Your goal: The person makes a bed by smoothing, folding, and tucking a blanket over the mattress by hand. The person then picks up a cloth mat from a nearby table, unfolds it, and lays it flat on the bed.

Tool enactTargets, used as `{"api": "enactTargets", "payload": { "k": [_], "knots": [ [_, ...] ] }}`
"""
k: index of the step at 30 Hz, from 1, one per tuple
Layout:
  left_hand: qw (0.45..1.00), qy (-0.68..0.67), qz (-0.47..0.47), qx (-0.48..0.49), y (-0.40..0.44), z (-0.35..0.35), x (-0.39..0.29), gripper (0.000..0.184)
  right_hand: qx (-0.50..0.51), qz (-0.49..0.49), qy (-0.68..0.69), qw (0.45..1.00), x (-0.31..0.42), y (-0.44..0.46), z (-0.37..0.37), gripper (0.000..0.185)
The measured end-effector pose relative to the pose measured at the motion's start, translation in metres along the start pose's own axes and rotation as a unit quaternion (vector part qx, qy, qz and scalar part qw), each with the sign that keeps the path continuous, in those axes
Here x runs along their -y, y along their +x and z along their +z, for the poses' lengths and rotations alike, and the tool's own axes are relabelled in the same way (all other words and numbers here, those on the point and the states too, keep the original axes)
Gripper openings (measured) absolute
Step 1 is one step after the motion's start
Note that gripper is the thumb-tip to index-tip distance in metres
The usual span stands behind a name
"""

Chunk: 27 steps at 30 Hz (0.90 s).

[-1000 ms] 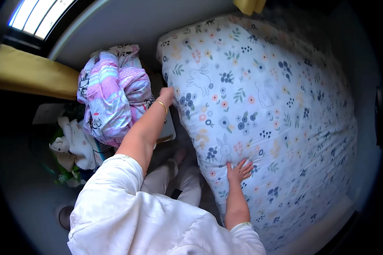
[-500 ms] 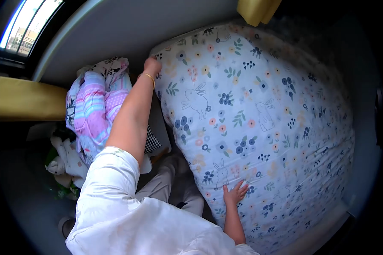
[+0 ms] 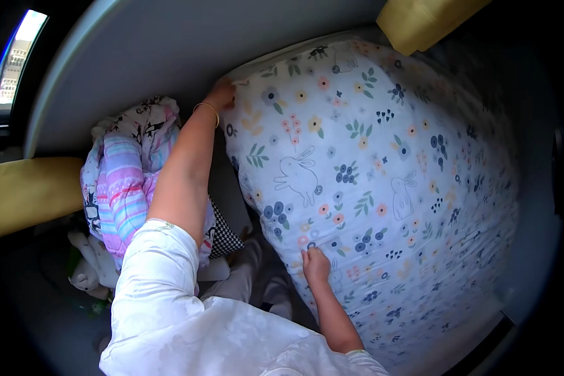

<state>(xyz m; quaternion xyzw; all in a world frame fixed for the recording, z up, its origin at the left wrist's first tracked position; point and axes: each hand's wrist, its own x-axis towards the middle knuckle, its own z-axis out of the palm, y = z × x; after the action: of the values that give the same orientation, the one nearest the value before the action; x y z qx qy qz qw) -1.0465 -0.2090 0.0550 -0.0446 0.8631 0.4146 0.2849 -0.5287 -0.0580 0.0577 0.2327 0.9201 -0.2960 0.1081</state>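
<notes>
A white bedsheet (image 3: 357,156) printed with rabbits, flowers and leaves covers the mattress in front of me. My left hand (image 3: 222,94), with a gold bangle at the wrist, is closed on the sheet at the far left corner, beside the grey wall panel. Lower down, near the mattress's left side, my right hand (image 3: 316,266) has its fingers curled in and pinches the sheet's fabric. Small wrinkles run through the sheet toward the right. What lies under the left fingers is partly hidden.
Bundled pink, purple and striped bedding (image 3: 122,182) lies left of my arm, near a black-and-white checked cloth (image 3: 225,232). A white plush toy (image 3: 94,266) sits lower left. Yellow fabric pieces (image 3: 31,191) hang at the left and top. The grey panel (image 3: 150,56) curves behind the bed.
My right hand has moved up and left across the sheet, from lying flat with fingers spread to closed. My left hand stays at the corner. The camera view has shifted slightly.
</notes>
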Motion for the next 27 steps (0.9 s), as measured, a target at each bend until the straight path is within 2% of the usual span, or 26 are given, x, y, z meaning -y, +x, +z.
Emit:
{"api": "enactTargets", "payload": {
  "k": [1,2,3,4,7,11,13,14,16,17,19,20,21,22,23,24,25,27],
  "knots": [
    [0.999,-0.038,-0.026,-0.010,0.006,-0.005,0.000,0.030,0.021,-0.004,-0.006,1.000,0.002,-0.001,-0.003,0.015],
    [0.986,0.125,0.089,-0.072,0.023,-0.010,0.012,0.028,0.021,-0.008,-0.005,1.000,0.005,0.000,-0.006,0.016],
    [0.929,0.284,0.198,-0.131,0.047,-0.017,0.034,0.027,0.022,-0.011,-0.003,1.000,0.009,0.001,-0.008,0.018],
    [0.831,0.432,0.300,-0.184,0.054,-0.023,0.041,0.027,0.020,-0.015,0.000,1.000,0.015,0.003,-0.013,0.019],
    [0.910,0.163,0.211,-0.318,0.053,-0.034,0.032,0.026,0.019,-0.025,0.041,0.999,0.047,0.017,-0.040,0.023],
    [0.908,0.239,0.115,-0.324,0.006,-0.037,0.007,0.025,0.080,-0.058,0.079,0.992,0.073,0.029,-0.036,0.022],
    [0.883,0.320,0.058,-0.337,-0.007,-0.035,-0.004,0.024,0.109,-0.091,0.107,0.984,0.074,0.035,-0.034,0.019],
    [0.837,0.415,0.094,-0.343,-0.017,-0.039,0.001,0.028,0.114,-0.102,0.117,0.981,0.068,0.036,-0.028,0.018],
    [0.841,0.395,0.123,-0.349,-0.001,-0.047,0.001,0.033,0.143,-0.099,0.133,0.976,0.052,0.050,-0.027,0.018],
    [0.888,0.280,0.113,-0.348,0.009,-0.051,0.007,0.034,0.164,-0.072,0.126,0.976,0.046,0.055,-0.028,0.018],
    [0.891,0.334,0.086,-0.294,0.035,-0.045,0.018,0.033,0.204,-0.020,0.106,0.973,0.041,0.074,-0.032,0.019],
    [0.831,0.498,0.070,-0.238,0.050,-0.038,0.022,0.031,0.218,-0.022,0.144,0.965,0.037,0.091,-0.044,0.017],
    [0.740,0.646,0.057,-0.180,0.061,-0.033,0.017,0.029,0.159,-0.025,0.204,0.965,0.032,0.114,-0.065,0.017],
    [0.813,0.541,0.043,-0.213,0.049,-0.023,-0.007,0.030,0.107,-0.027,0.259,0.960,0.027,0.140,-0.090,0.016],
    [0.872,0.425,0.029,-0.243,0.015,-0.008,-0.056,0.032,0.051,-0.019,0.262,0.963,0.024,0.171,-0.117,0.016],
    [0.916,0.300,0.013,-0.267,-0.009,0.007,-0.088,0.033,-0.038,-0.059,0.243,0.967,0.021,0.207,-0.148,0.016],
    [0.916,0.288,0.091,-0.262,-0.018,0.021,-0.101,0.032,-0.086,-0.014,0.173,0.981,0.008,0.245,-0.172,0.015],
    [0.900,0.258,0.244,-0.252,-0.025,0.040,-0.117,0.031,-0.205,-0.115,0.065,0.970,0.009,0.313,-0.237,0.018]
  ]
}}
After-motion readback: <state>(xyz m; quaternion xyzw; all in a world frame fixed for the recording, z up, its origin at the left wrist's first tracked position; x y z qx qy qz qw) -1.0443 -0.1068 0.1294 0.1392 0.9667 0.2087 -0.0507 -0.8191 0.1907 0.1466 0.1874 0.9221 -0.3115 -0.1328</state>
